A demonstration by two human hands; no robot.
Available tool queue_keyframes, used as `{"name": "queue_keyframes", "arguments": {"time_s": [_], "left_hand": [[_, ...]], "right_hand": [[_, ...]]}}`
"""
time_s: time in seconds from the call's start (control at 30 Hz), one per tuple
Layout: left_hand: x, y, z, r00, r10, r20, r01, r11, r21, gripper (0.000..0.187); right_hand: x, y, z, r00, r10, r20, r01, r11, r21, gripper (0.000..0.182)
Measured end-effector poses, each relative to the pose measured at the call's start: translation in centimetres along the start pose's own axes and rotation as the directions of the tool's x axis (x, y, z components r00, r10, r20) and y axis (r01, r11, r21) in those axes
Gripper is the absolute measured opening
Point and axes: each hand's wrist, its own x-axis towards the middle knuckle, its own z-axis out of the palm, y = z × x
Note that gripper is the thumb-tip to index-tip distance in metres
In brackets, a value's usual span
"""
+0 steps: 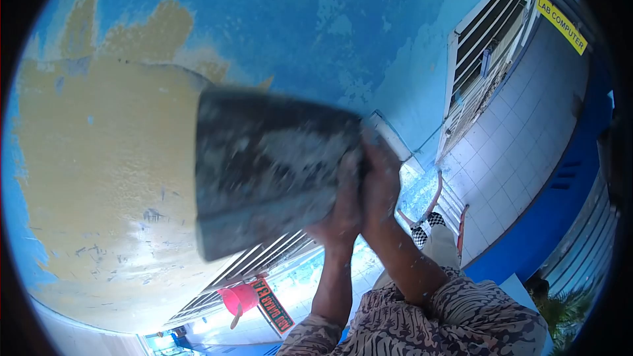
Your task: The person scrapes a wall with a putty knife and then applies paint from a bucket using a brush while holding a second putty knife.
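Patchy wall (290, 33) is filling ten o'clock. Left hand (337, 219) and right hand (382, 188) are tightly clasping the broad flat tool (277, 171), seemingly working the surface; next stroke is probably needing steadiness.

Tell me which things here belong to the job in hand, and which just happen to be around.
Seemingly part of the job:
smeared flat tool, held in left hand and right hand
patchy wall
perhaps pink bucket, touched by neither hand

Seemingly just around:
yellow sign
barred window
green plant
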Motion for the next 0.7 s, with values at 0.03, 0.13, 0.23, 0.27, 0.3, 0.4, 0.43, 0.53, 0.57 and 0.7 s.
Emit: {"name": "queue_keyframes", "arguments": {"time_s": [0.03, 0.13, 0.23, 0.27, 0.3, 0.4, 0.43, 0.53, 0.57, 0.7], "left_hand": [[0.5, 0.7, 0.2, 1.0, -0.003, -0.004, 0.003, 1.0, 0.002, 0.026], [1.1, 1.9, 0.1, 0.975, -0.218, 0.032, 0.215, 0.905, -0.367, 0.03], [0.7, 2.6, 0.1, 0.884, -0.466, 0.029, 0.374, 0.67, -0.641, 0.036], [0.8, 2.3, 0.1, 0.899, -0.431, 0.073, 0.416, 0.792, -0.447, 0.039], [1.2, 2.2, 0.6, 0.897, -0.436, 0.07, 0.42, 0.793, -0.442, 0.039], [1.9, 2.6, 1.7, 0.967, -0.253, -0.025, 0.214, 0.866, -0.452, 0.034], [1.4, 2.4, 1.3, 0.967, -0.252, -0.028, 0.212, 0.865, -0.455, 0.034], [-1.5, 0.6, -1.0, 0.946, -0.318, -0.062, 0.268, 0.874, -0.405, 0.033], [-2.4, 0.1, -2.4, 0.884, -0.455, -0.108, 0.37, 0.821, -0.436, 0.034], [-2.0, 0.3, -3.8, 0.835, -0.531, -0.145, 0.351, 0.717, -0.602, 0.036]], "right_hand": [[0.9, -0.9, -0.4, 0.991, 0.042, 0.126, -0.061, 0.988, 0.145, 0.029], [0.0, -0.2, 0.0, 0.995, 0.076, 0.066, -0.089, 0.969, 0.229, 0.029], [-0.8, 0.1, 0.3, 0.999, 0.044, -0.032, -0.045, 0.999, -0.028, 0.029], [-0.5, -0.5, 0.0, 0.999, 0.043, -0.004, -0.043, 0.999, 0.02, 0.028], [0.1, -1.0, 0.0, 0.999, 0.035, 0.033, -0.037, 0.997, 0.069, 0.028], [1.1, -0.8, -0.2, 0.995, 0.066, 0.075, -0.082, 0.969, 0.233, 0.029], [1.2, -0.7, -0.3, 0.993, 0.078, 0.089, -0.1, 0.957, 0.273, 0.029], [-2.4, 1.5, 0.0, 0.987, 0.161, 0.021, -0.162, 0.983, 0.081, 0.028], [-3.8, 2.1, 0.3, 0.979, 0.202, -0.011, -0.202, 0.979, 0.036, 0.027], [-5.3, 4.2, 0.3, 0.97, 0.239, 0.04, -0.24, 0.971, 0.012, 0.026]]}}
